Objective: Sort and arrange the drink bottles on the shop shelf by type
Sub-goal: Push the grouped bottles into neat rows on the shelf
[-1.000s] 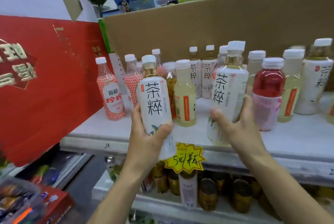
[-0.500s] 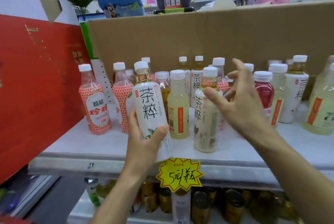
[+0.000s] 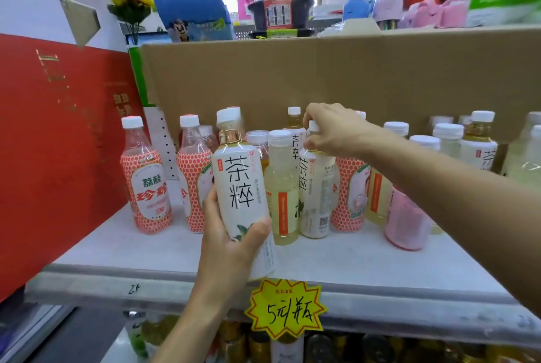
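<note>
Barely started imo: left hand point(image 3: 231, 245) has its grip wrapped round one white tea bottle point(image 3: 243, 196) at the shelf point(image 3: 131, 260) front, right hand point(image 3: 330, 128) pinches the cap of a second tea bottle point(image 3: 314, 196) standing among mixed lychee bottles point(image 3: 146, 187), a yellow bottle point(image 3: 282, 187) and a pink bottle point(image 3: 405, 222).

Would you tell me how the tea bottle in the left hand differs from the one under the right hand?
Held tea bottle: gripped round its body by the left hand, tilted, off the shelf. Standing tea bottle: upright on the shelf, right hand pinching its cap. Both have white labels.
</note>
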Demonstrator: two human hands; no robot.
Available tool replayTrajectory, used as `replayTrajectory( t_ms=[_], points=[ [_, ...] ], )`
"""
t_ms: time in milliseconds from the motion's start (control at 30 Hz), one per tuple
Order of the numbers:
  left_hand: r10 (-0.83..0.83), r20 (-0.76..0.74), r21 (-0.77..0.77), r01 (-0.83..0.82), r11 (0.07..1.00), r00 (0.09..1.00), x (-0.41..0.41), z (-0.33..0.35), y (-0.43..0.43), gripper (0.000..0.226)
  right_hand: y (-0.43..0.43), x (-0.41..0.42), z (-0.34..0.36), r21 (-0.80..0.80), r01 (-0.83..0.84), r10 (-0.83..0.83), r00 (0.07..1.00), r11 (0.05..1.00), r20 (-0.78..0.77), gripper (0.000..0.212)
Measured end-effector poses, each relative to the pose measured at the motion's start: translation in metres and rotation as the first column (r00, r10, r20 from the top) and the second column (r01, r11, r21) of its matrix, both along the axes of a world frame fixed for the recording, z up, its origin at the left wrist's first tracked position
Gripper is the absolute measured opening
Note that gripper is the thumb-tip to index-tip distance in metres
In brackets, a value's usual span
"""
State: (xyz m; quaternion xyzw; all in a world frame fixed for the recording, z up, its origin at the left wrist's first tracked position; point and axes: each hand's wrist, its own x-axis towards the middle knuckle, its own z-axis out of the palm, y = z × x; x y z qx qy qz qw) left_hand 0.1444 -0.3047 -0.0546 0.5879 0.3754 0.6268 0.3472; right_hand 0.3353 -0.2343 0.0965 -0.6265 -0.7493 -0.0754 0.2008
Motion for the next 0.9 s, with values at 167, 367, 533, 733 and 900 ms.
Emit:
replayTrajectory(
  t_ms=[167, 367, 533, 733, 900],
  points=[
    [-0.004, -0.042, 0.006, 0.004, 1.0, 0.999, 0.004, -0.003, 0.002, 0.083, 0.036, -0.004, 0.001, -0.012, 0.05, -0.049, 0.997, 0.999, 0.065, 0.032],
    [-0.026, -0.093, -0.006, 0.025, 1.0, 0.995, 0.011, -0.007, 0.002, 0.086, 0.049, 0.0, 0.0, 0.11, 0.056, -0.078, 0.975, 0.992, 0.208, 0.03],
    [-0.074, -0.165, -0.01, 0.074, 0.997, 0.983, 0.025, -0.004, 0.003, 0.081, -0.033, -0.012, 0.016, 0.084, -0.33, 0.337, 0.864, 0.94, -0.375, 0.051],
    [-0.111, -0.288, -0.004, 0.115, 0.993, 0.951, 0.055, 0.004, 0.005, 0.092, -0.057, 0.005, 0.013, 0.076, -0.326, 0.333, 0.888, 0.942, -0.319, 0.029],
    [0.206, -0.477, 0.234, -0.102, 0.967, 0.854, 0.038, 0.029, 0.015, 0.063, -0.052, 0.02, 0.003, 0.061, -0.193, 0.203, 0.939, 0.979, -0.279, 0.026]
  ],
)
